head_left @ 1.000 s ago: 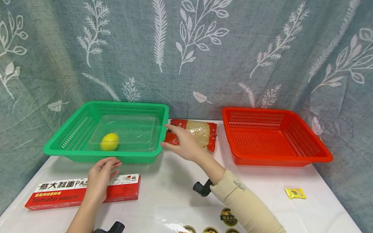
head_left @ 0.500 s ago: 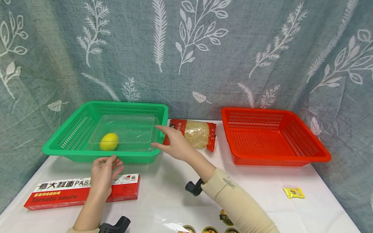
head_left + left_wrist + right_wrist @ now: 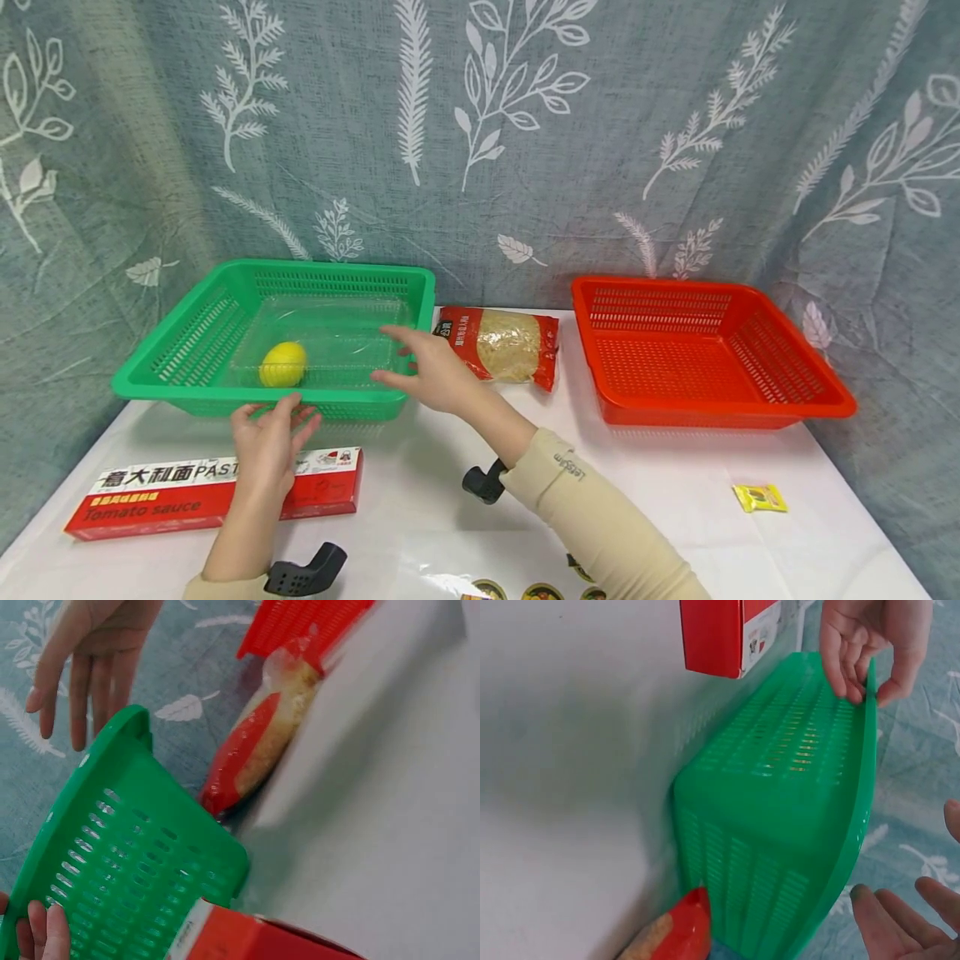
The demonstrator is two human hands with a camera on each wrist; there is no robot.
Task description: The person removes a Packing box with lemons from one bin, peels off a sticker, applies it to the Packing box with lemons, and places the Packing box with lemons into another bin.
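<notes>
A green plastic basket (image 3: 180, 400) stands at the back left of the table. My left hand (image 3: 266, 446) pinches its front rim, thumb on top and fingers against the outer wall, as the right wrist view shows. Over the basket's right side is my right hand (image 3: 438, 371), fingers spread and holding nothing. Inside lie a clear plastic container (image 3: 345, 358) and a yellow lemon (image 3: 283, 364); I cannot tell whether the lemon is in or beside the container. Below my left hand lies a red and white pasta box (image 3: 318, 493), partly hidden by the forearm.
A red basket (image 3: 660, 408) stands at the back right. Between the two baskets lies a red-ended bag of noodles (image 3: 510, 343). A small yellow packet (image 3: 761, 498) is at the right, and a clear sheet with round stickers (image 3: 542, 592) at the front edge. A patterned curtain (image 3: 480, 167) hangs behind.
My right hand has moved left, from the basket's right rim to over its inside. My left hand has shifted slightly right and up onto the front rim.
</notes>
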